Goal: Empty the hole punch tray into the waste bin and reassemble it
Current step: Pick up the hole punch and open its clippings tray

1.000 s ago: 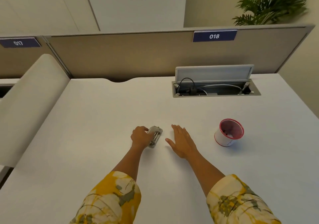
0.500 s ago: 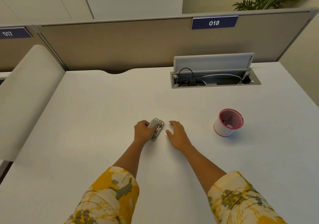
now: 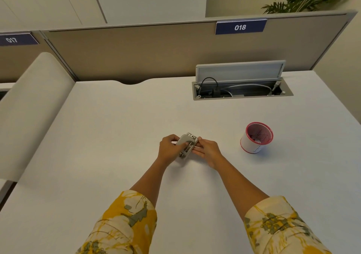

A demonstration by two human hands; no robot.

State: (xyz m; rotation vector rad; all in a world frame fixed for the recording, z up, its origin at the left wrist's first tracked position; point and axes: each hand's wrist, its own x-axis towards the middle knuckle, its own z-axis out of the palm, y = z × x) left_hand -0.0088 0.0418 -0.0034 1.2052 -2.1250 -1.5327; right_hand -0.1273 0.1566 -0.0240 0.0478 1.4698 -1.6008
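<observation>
A: What does the figure show, from the largest item down?

B: A white desk [image 3: 117,136] backed by a beige partition [image 3: 136,54] carrying a label marked 018 [image 3: 240,27]. Set into the desk at the rear right is a cable box [image 3: 242,89] with its lid raised. Nearer, to the right, stands a small red-rimmed white bin [image 3: 256,138], well apart from the hands.

A: And the hole punch?

B: The hole punch [image 3: 186,145] sits near the middle of the desk, tilted up on its side between the two hands.

A: What has changed?

B: A second ago only the left hand [image 3: 169,148] held the punch, while the right hand lay flat and open on the desk beside it. Now the right hand [image 3: 208,150] has closed in, and its fingers touch the punch's right side and underside.

A: How do the fingers stand?

B: The left fingers are curled around the punch, thumb across its top. The right fingers are narrowed against its base; whether they grip the tray itself cannot be told.

A: What does that mean for the task?

B: Probably the tray is about to be pulled free; emptying and refitting are not yet done.
</observation>
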